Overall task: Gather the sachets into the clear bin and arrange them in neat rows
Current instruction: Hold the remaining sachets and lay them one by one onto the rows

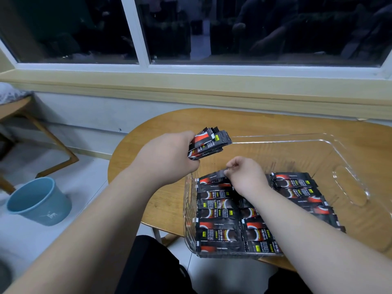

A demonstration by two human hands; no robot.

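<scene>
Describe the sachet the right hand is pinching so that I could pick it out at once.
Find the wooden table under the window, then the clear bin on it. In the bin's left row of sachets, it is the farthest sachet. Unlike its neighbours, it alone is pinched at one end by the right hand.

A: What is the person wearing?

B: They are wearing black trousers (pixel 148 266), showing plain and matte over both legs at the bottom of the view.

A: And the arms?

B: The left forearm (pixel 95 219) and right forearm (pixel 307 225) are showing bare right down to the frame's edge. The left hand (pixel 169 153) and right hand (pixel 246 175) are showing bare too.
</scene>
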